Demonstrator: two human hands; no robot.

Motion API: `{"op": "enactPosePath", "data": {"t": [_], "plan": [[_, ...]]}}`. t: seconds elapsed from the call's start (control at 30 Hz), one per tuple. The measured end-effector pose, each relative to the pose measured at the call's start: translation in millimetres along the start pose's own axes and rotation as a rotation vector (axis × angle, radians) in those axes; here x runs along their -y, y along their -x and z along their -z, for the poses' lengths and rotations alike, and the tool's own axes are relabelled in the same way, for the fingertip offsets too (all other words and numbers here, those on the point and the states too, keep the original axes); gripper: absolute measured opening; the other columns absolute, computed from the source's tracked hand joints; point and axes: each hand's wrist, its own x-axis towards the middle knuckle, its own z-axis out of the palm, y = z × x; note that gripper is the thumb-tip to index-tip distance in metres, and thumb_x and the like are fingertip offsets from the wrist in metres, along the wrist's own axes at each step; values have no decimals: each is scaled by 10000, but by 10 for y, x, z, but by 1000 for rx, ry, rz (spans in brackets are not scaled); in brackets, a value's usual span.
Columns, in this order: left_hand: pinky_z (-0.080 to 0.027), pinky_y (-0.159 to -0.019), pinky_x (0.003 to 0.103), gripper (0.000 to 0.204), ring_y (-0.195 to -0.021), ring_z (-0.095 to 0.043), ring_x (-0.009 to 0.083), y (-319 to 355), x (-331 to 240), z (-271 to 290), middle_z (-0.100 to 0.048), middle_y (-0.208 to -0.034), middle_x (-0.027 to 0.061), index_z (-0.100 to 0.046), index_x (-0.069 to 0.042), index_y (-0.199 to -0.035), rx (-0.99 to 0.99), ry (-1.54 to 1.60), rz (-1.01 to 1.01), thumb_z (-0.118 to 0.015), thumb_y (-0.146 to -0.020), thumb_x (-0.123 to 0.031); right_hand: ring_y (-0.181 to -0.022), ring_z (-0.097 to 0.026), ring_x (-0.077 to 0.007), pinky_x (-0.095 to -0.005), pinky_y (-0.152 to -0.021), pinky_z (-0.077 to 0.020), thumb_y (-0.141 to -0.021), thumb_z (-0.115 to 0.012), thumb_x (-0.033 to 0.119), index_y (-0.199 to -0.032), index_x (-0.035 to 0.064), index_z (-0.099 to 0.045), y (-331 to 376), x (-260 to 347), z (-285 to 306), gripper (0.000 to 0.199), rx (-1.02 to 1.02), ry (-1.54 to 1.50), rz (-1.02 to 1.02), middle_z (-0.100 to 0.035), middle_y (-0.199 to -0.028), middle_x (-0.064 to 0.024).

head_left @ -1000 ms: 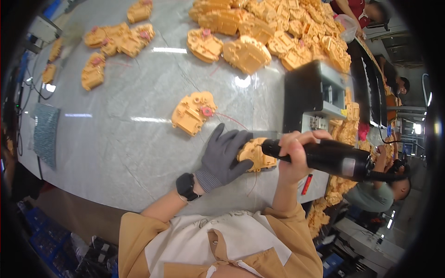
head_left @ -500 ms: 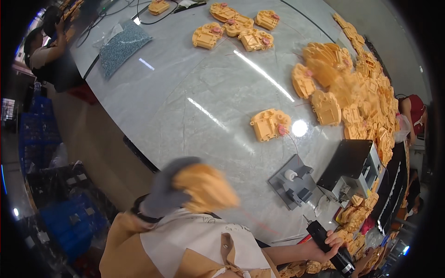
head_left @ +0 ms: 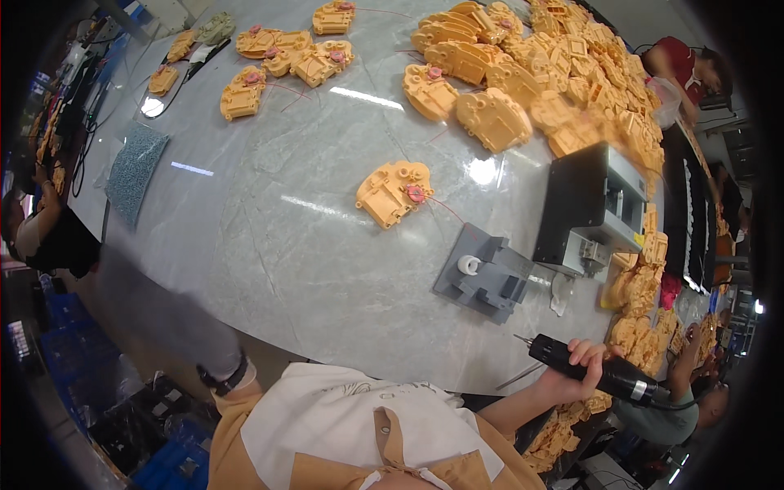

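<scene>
Black electric screwdriver [head_left: 592, 371] clamped in right hand [head_left: 581, 367], fingers wrapped round the barrel, bit pointing left, at the near table edge. Grey jig block [head_left: 483, 276] just beyond it on the marble table [head_left: 269, 237]. Left hand [head_left: 155, 314] grey-gloved, blurred, low at the left off the table; grip cannot be told. One orange plastic housing [head_left: 394, 192] lies alone mid-table, heap of orange housings [head_left: 539, 65] farther back
</scene>
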Motion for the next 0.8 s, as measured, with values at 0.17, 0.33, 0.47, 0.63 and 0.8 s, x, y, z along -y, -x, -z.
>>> {"op": "enactPosePath", "data": {"t": [0.17, 0.33, 0.47, 0.63, 0.8], "plan": [[-381, -921, 337, 555, -1061, -482, 254, 66, -346, -1547, -518, -1124, 126, -498, -26, -1190, 579, 88, -230, -688, -683, -151, -462, -405, -131, -307, -554, -393, -745, -497, 43, -1137, 59, -372, 192, 5, -113, 412, 63, 10, 20, -377, -591, -18], [-439, -831, 337, 481, -935, -545, 253, 266, -147, -1488, -564, -1009, 100, -583, -60, -1086, 478, 350, -89, -678, -616, -19, -467, -433, -133, -309, -578, -407, -736, -499, 61, -1138, 38, -363, 243, 147, 163, 425, -142, 236, 181, -407, -600, -27], [-428, -869, 338, 451, -1000, -520, 254, 215, -493, -1545, -524, -1076, 117, -550, -55, -1054, 539, 307, -258, -662, -621, 6, -473, -436, -132, -310, -573, -404, -736, -513, 51, -1138, 40, -368, 238, 119, 249, 428, -207, 238, 145, -416, -605, -24], [-432, -867, 318, 506, -1009, -528, 228, 190, -543, -1905, -518, -1084, 144, -449, -46, -1125, 886, 694, -66, -699, -691, -115, -473, -431, -128, -306, -569, -399, -741, -519, 38, -1139, 49, -372, 238, 72, 173, 425, -151, 175, 117, -426, -607, -23], [-434, -846, 320, 473, -1021, -523, 203, -93, -1032, -1676, -546, -1078, 97, -489, -26, -1141, 1207, 1103, 327, -666, -735, -193, -477, -429, -136, -307, -570, -393, -738, -495, 33, -1142, 46, -371, 241, 143, 293, 423, -183, 117, 155, -435, -612, -22]]}}
